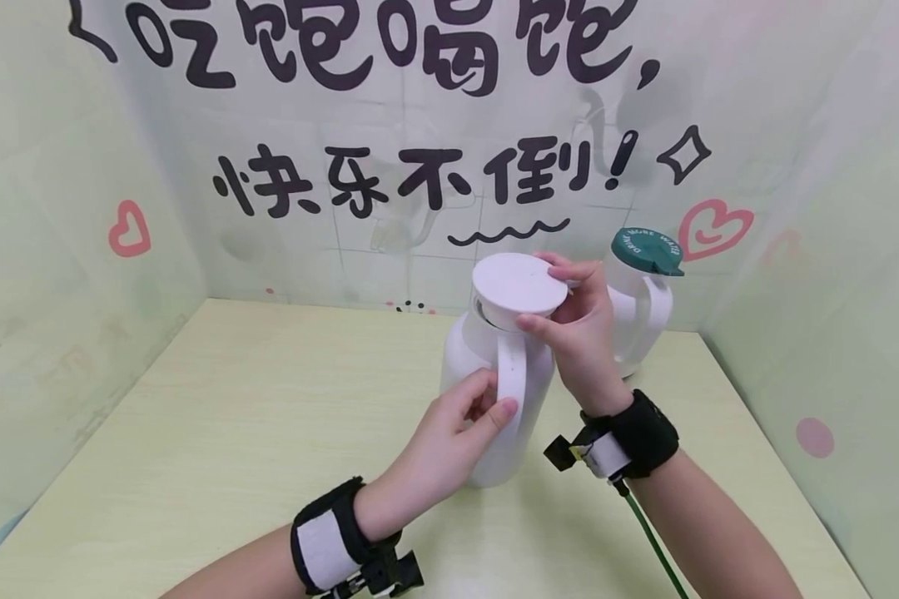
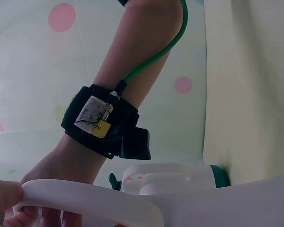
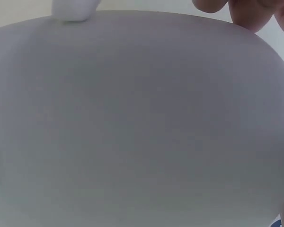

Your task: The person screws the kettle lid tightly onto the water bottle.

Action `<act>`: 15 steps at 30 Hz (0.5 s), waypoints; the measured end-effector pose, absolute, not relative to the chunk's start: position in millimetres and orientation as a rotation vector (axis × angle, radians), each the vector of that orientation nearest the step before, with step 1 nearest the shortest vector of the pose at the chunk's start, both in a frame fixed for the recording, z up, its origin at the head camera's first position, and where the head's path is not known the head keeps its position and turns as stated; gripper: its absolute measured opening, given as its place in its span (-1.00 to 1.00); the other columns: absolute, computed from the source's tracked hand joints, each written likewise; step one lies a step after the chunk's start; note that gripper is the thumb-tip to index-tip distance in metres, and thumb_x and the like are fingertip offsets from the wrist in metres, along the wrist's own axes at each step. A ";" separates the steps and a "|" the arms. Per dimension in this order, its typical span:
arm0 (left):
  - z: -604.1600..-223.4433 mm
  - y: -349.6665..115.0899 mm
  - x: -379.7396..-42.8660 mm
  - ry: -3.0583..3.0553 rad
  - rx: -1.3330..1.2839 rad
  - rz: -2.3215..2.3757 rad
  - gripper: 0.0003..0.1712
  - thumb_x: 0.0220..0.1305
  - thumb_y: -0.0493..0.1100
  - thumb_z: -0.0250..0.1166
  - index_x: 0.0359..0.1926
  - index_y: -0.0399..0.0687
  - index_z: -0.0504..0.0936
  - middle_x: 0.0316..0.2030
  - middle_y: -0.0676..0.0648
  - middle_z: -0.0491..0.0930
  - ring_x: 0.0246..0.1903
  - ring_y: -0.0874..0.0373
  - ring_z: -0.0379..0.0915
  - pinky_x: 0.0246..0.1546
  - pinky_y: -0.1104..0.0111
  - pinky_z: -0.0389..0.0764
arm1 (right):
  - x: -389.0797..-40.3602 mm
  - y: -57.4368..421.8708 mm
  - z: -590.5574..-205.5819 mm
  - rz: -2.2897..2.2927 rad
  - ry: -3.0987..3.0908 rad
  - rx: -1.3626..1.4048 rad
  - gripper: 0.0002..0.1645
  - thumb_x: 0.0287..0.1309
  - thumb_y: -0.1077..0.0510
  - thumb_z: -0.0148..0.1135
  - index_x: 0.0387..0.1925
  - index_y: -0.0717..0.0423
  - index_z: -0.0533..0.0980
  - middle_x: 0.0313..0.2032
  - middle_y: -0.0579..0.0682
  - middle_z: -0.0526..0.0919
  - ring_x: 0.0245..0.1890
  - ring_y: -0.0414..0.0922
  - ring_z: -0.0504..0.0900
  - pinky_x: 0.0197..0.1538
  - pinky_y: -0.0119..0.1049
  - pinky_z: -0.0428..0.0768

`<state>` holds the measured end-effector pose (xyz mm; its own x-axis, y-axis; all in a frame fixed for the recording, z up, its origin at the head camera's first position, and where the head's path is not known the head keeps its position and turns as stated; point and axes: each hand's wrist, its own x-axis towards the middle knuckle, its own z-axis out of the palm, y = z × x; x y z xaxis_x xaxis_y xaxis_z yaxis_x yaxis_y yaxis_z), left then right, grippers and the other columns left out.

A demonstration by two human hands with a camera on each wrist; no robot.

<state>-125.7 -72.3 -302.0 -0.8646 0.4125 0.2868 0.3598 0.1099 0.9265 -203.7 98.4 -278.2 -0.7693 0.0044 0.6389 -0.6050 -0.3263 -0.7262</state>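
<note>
A white jug (image 1: 468, 362) stands on the table in the head view, its round white lid (image 1: 519, 283) tilted at the mouth, with a narrow dark gap on the left side. My right hand (image 1: 586, 337) grips this lid between the thumb in front and fingers at the far edge. Lower down, my left hand (image 1: 445, 437) holds the jug's upright handle (image 1: 512, 366), thumb on one side and curled fingers on the other. The left wrist view shows the handle (image 2: 92, 199) up close. The jug's body (image 3: 142, 123) fills most of the right wrist view.
Behind my right hand stands a second white jug (image 1: 628, 324) with a green lid (image 1: 648, 251) and a handle. Printed fabric walls (image 1: 404, 108) enclose the light wooden table (image 1: 285, 399) at the back and sides. A green cable (image 1: 655, 541) trails from the right wristband.
</note>
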 end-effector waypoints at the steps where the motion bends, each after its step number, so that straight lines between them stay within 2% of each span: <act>1: -302.2 -72.4 -126.0 2.308 0.802 1.905 -0.86 0.40 -0.13 0.16 -0.15 -0.11 0.50 -0.42 0.01 0.44 -0.36 0.17 0.39 -0.24 0.31 0.44 | -203.7 98.0 -278.6 2.143 -1.528 0.769 -0.30 -0.36 0.07 0.65 -0.15 -0.03 0.39 0.13 0.17 0.39 0.13 0.09 0.39 0.11 -0.27 0.42; 15: -301.7 -72.1 -125.6 2.285 0.802 1.923 -0.84 0.40 -0.12 0.15 -0.13 -0.12 0.50 -0.41 0.01 0.44 -0.34 0.16 0.39 -0.21 0.27 0.45 | -205.2 98.7 -284.1 2.133 -1.563 0.747 -0.29 -0.34 0.05 0.65 -0.14 -0.03 0.38 0.15 0.18 0.38 0.14 0.09 0.39 0.14 -0.27 0.40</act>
<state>-125.6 -72.1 -301.7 -0.8643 0.4135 0.2862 0.3526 0.0924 0.9312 -205.2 98.7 -284.1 -0.7811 0.0003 0.6244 -0.5955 -0.3011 -0.7448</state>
